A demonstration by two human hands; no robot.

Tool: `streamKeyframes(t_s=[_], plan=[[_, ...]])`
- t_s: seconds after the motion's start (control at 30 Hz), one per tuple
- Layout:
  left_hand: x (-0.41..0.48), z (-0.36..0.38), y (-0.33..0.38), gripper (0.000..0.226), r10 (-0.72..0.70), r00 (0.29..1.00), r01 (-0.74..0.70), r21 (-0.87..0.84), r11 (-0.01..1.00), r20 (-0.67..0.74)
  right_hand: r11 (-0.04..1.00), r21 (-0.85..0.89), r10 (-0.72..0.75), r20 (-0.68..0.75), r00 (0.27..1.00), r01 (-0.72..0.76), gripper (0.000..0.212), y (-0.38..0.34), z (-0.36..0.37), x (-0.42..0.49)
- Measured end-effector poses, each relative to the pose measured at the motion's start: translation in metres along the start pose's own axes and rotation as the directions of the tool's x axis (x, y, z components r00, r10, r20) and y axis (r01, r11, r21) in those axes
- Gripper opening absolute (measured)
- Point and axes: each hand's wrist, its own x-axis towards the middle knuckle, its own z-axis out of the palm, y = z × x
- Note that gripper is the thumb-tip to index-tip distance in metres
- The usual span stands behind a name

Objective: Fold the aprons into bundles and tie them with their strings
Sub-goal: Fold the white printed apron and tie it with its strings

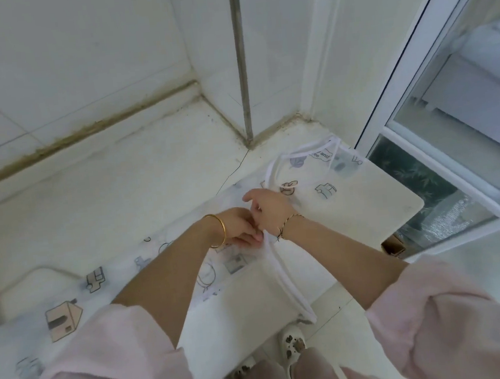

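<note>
Pink sleeves (121,354) up close, left hand (240,228) and right hand (270,206) pinch the apron string (284,273) between them, mid-knot probably, needs cinching next.

String (284,277) is partly being hidden betw. left hand (240,225) & right hand (268,206); apron (62,317) is being cropped by pic edge, left of left hand.

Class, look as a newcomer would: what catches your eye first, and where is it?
At the centre the left hand, wearing a gold bangle, pinches a white string that loops down over the edge of the white counter, close beside the right hand. Beneath them a white apron printed with little houses and cars lies stretched across it.
</note>
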Motion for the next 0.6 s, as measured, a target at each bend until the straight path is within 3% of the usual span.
streamKeyframes(t_s=[0.1, 0.17, 0.23, 0.3, 0.37, 0.47, 0.53, 0.6], plan=[[-0.013, -0.015, -0.028, 0.017, -0.011, 0.977, -0.045, -0.258, 0.965, -0.212, 0.986, -0.168, 0.038, 0.125, 0.991, -0.016, 0.032, -0.005, 0.023, 0.002], [-0.017, -0.029, -0.046, 0.017, -0.005, 0.873, -0.085, -0.161, 0.983, -0.488, 0.96, -0.281, 0.048, 0.143, 0.989, -0.006, 0.033, -0.007, 0.029, 0.001], [-0.026, -0.045, -0.068, 0.016, 0.024, 0.749, -0.006, 0.029, 1.0, -0.662, 0.921, -0.388, 0.023, 0.132, 0.991, 0.03, 0.031, -0.016, 0.034, -0.002], [-0.036, -0.051, -0.083, 0.017, -0.014, 0.781, 0.01, -0.009, 1.0, -0.625, 0.88, -0.47, -0.043, 0.059, 0.997, 0.066, 0.027, -0.026, 0.042, -0.006], [-0.05, -0.05, -0.094, 0.025, -0.044, 0.852, -0.098, -0.24, 0.966, -0.522, 0.883, -0.451, -0.141, 0.012, 0.99, 0.132, 0.03, -0.047, 0.056, -0.009], [-0.069, -0.051, -0.106, 0.032, -0.049, 0.873, -0.262, -0.549, 0.794, -0.486, 0.909, -0.328, -0.207, 0.178, 0.962, 0.256, 0.041, -0.088, 0.082, -0.016], [-0.079, -0.061, -0.123, 0.03, -0.084, 0.806, -0.299, -0.525, 0.797, -0.586, 0.903, -0.311, -0.209, 0.285, 0.936, 0.297, 0.049, -0.11, 0.099, -0.021], [-0.095, -0.077, -0.154, 0.028, -0.116, 0.633, -0.17, -0.284, 0.944, -0.765, 0.883, -0.342, -0.205, 0.335, 0.92, 0.321, 0.051, -0.129, 0.118, -0.022]])
